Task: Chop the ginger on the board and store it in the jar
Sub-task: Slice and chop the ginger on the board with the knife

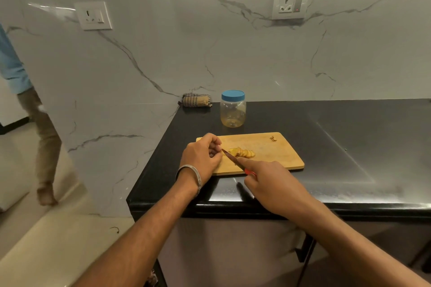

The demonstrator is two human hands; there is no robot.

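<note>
A row of yellow ginger slices [243, 153] lies on the left half of the wooden board [279, 154]. My right hand [270, 182] grips a red-handled knife [233, 159], forefinger stretched along the blade, whose tip points at the left end of the slices. My left hand [201, 157] sits with curled fingers on the board's left end, right by the knife tip; whether it pinches a ginger piece is hidden. A clear plastic jar [233, 110] with its blue lid on stands behind the board. A small ginger scrap [273, 138] lies at the board's far right corner.
The board rests on a black counter [349, 147] near its left and front edges. A folded checked cloth [196, 100] lies against the marble wall behind. Another person's legs [44, 147] stand on the floor at far left.
</note>
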